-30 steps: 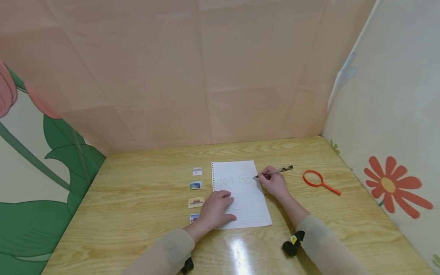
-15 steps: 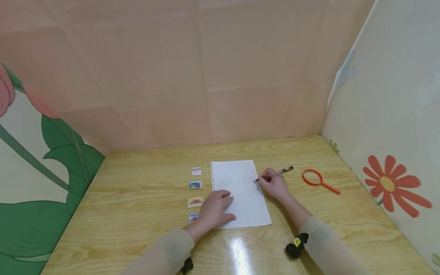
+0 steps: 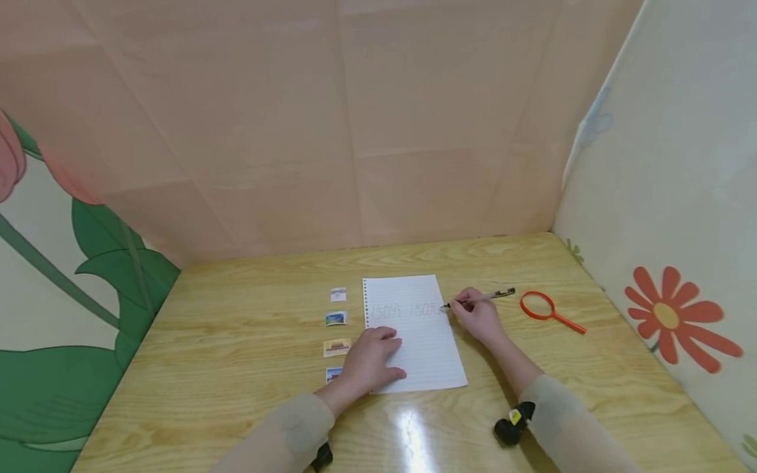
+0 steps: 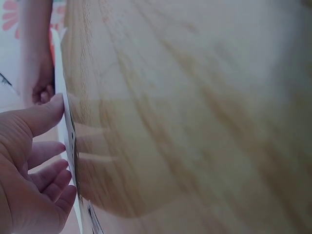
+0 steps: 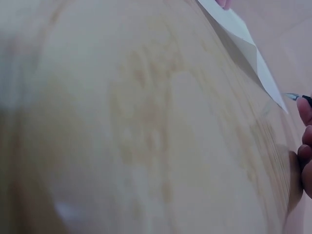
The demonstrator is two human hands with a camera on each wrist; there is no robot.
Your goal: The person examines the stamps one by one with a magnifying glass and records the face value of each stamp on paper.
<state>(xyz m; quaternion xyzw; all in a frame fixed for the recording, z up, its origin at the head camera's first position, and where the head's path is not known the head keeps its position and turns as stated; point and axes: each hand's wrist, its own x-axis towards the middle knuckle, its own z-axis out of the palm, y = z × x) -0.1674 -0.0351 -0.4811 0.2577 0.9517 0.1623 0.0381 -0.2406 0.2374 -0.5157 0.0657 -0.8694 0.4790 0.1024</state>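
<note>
Right hand (image 3: 478, 320), pinching the pen (image 3: 501, 293), shifts slightly toward three o'clock; left hand (image 3: 372, 357) rests loosely spread on the paper (image 3: 424, 355), at the pen's eight o'clock, where firm pressure should keep it steady.

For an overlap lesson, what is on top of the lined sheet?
The left hand rests on the lined sheet, below faint handwriting. A pen points at the right edge. Any marks beneath the hand are hidden.

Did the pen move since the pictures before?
Yes, to the right: in the head view, the back end of the pen is now closer to the red magnifying glass, which stayed put.
</note>
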